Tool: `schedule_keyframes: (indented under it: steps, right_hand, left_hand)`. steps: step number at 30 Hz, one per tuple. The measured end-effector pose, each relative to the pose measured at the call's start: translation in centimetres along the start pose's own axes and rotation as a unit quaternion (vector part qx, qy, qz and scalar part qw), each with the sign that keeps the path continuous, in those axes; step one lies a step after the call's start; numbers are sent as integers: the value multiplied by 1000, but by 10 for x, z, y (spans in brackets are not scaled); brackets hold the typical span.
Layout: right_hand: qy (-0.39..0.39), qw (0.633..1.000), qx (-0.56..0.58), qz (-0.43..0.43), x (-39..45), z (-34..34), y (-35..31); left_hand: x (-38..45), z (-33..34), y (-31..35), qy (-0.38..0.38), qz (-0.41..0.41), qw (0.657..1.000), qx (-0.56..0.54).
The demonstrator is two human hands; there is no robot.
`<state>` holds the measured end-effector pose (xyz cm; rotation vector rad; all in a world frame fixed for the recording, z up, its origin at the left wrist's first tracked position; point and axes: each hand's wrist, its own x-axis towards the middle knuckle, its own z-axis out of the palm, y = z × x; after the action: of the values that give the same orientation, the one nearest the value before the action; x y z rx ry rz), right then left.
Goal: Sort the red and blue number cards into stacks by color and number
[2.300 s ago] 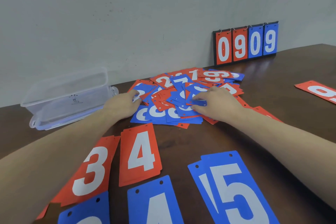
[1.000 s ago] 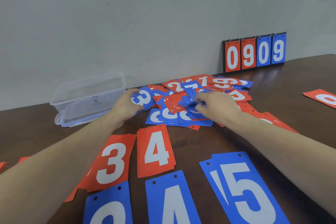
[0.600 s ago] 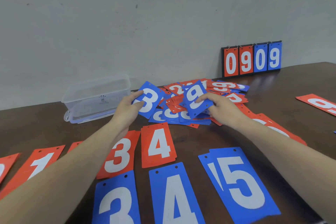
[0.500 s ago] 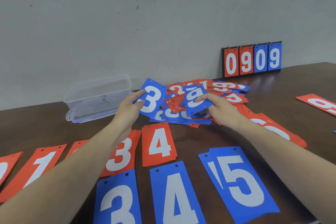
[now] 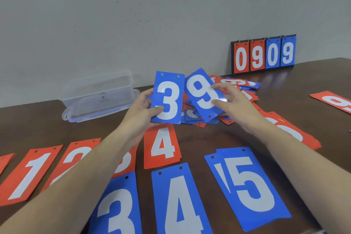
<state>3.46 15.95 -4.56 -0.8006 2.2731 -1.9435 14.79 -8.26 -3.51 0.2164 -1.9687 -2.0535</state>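
My left hand (image 5: 141,109) holds a blue 3 card (image 5: 168,98) upright above the table, thumb on its lower left face. My right hand (image 5: 232,103) pinches a blue card (image 5: 202,94) that reads as 9, tilted, with its holes at the bottom. Behind both lies the mixed pile of red and blue cards (image 5: 235,89). Sorted stacks lie near me: red 1 (image 5: 30,175), red 2 (image 5: 76,157), red 4 (image 5: 162,147), blue 3 (image 5: 117,209), blue 4 (image 5: 178,201), blue 5 (image 5: 247,186). My left forearm covers most of a red stack beside the red 4.
A clear plastic box (image 5: 98,95) stands on its lid at the back left. A flip scoreboard (image 5: 264,54) showing 0909 leans on the wall at the back right. More red cards lie at the right (image 5: 292,131) and far right (image 5: 334,100).
Both hands have lifted a blue card each out of the pile and raised them toward me, the 3 now upright. The view has tipped down, showing more of the sorted stacks.
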Motion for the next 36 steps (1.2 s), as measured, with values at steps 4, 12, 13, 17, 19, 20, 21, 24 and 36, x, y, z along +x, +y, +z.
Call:
schedule_keyframes:
  steps: [4, 12, 13, 17, 19, 20, 21, 24, 36]
  right_hand:
    - [25, 999, 3, 34, -1, -7, -1]
    - [35, 994, 57, 89, -9, -16, -12]
    - [32, 994, 54, 93, -9, -16, -14]
    - [-23, 998, -15, 65, -14, -16, -16]
    - [-36, 996, -39, 69, -14, -16, -14]
    - [-37, 996, -41, 75, -14, -17, -12]
    - [-35, 995, -40, 81, -13, -18, -11]
    - [-30, 995, 1, 90, -14, -20, -12]
    - [-26, 982, 60, 175, -12, -10, -20]
  left_hand:
    - [2, -1, -1, 6, -12, 1000, 13]
    - [3, 3, 3, 34, -32, 999, 24]
    - [2, 4, 4, 34, -33, 999, 25]
    - [-2, 6, 5, 22, -32, 999, 31]
    - [-3, 6, 5, 20, -31, 999, 36]
    - [-4, 6, 5, 20, -32, 998, 42]
    - [-4, 6, 4, 20, -31, 998, 51]
    - [-5, 6, 4, 21, -34, 997, 65]
    - [-17, 15, 17, -42, -6, 995, 85]
